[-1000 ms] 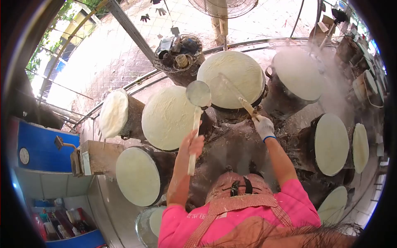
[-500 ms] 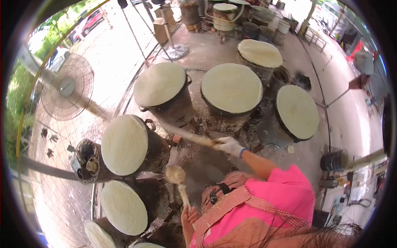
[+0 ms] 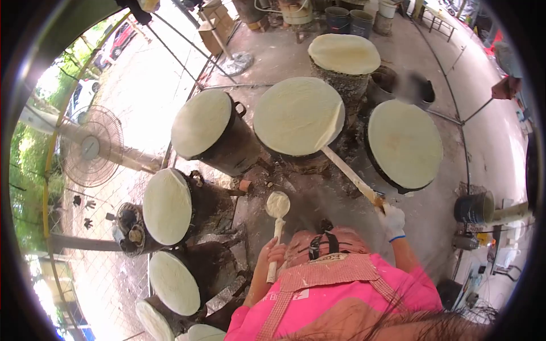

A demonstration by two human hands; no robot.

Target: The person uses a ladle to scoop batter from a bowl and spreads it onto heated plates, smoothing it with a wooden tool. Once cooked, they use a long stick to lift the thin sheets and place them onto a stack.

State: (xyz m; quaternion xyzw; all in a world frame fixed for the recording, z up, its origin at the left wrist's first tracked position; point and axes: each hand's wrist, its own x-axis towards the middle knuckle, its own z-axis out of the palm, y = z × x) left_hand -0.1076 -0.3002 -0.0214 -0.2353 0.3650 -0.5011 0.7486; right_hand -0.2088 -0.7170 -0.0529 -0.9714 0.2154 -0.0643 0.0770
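Observation:
My left hand (image 3: 276, 254) is bare and wrapped round the handle of a round ladle (image 3: 278, 205), whose bowl holds something pale. On my right hand (image 3: 392, 220) is a white glove with a blue cuff. It grips the end of a long wooden paddle (image 3: 350, 172). The far tip of the paddle touches the front edge of the pale round sheet (image 3: 298, 116) on the middle drum, where the sheet shows a fold. Another pale sheet (image 3: 405, 144) covers the drum to the right of the paddle.
More sheet-topped drums stand at the left (image 3: 201, 124), lower left (image 3: 167, 207) and back (image 3: 344, 54). A fan (image 3: 90, 146) stands at the far left. Dark buckets (image 3: 474, 207) are at the right, and a small red block (image 3: 245, 186) lies on the ground.
My right hand has moved right, and the paddle tip has swung from the left side to the middle drum's sheet. My left hand and the ladle have risen and shifted right in view.

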